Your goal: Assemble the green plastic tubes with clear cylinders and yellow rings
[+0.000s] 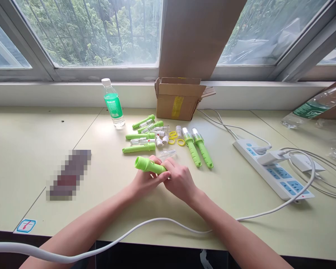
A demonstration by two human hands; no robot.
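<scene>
My left hand (146, 180) and my right hand (178, 180) meet at the middle of the pale table, both closed round a green flashlight body (147, 164). Its open threaded end points up and to the left; the rear end is hidden under my right fingers. Just beyond my hands lies a clear plastic part (167, 153). Further back are several green flashlight bodies (139, 148), clear lens pieces (141, 141), small white parts (161, 140) and yellow rings (180, 142). Two assembled green flashlights (198, 148) lie to the right of them.
A water bottle with a green label (113, 104) stands at the back left. An open cardboard box (177, 98) sits against the windowsill. A white power strip (273, 169) with plugs and cables lies at the right. A white cable (145, 226) crosses the near edge.
</scene>
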